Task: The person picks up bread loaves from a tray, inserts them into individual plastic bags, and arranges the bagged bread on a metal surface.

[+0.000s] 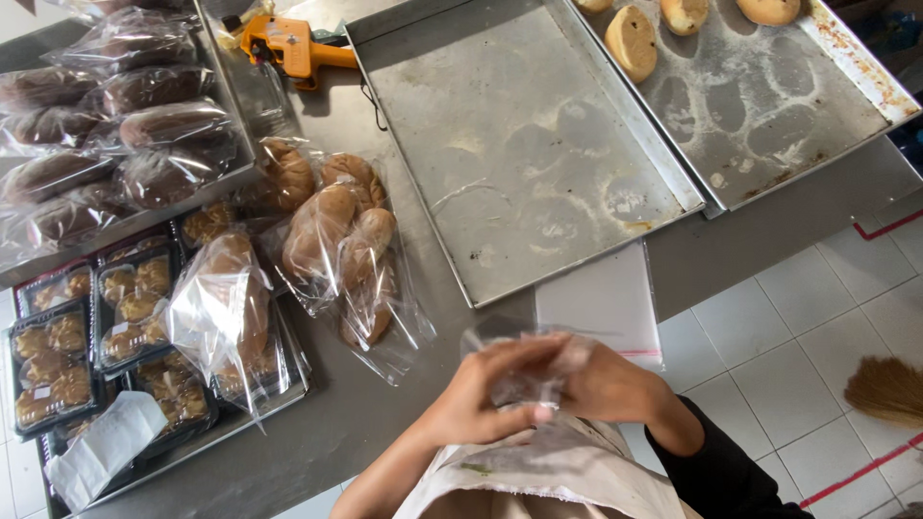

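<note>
Both my hands meet at the table's near edge, gripping one clear plastic bag (524, 370) between them. My left hand (481, 394) pinches it from the left, my right hand (606, 384) from the right. Nothing shows inside the bag. Just beyond them lies a flat stack of clear bags (601, 298). Bagged brown bread loaves (336, 240) lie in a pile to the left of my hands. Unwrapped buns (632, 40) rest on the far right metal tray (769, 106).
A bare floured metal tray (519, 154) sits in the middle. An orange label gun (288, 45) lies at the back. Left trays hold bagged dark loaves (144, 125) and black boxes of pastries (96, 327). A broom (885, 389) rests on the tiled floor, right.
</note>
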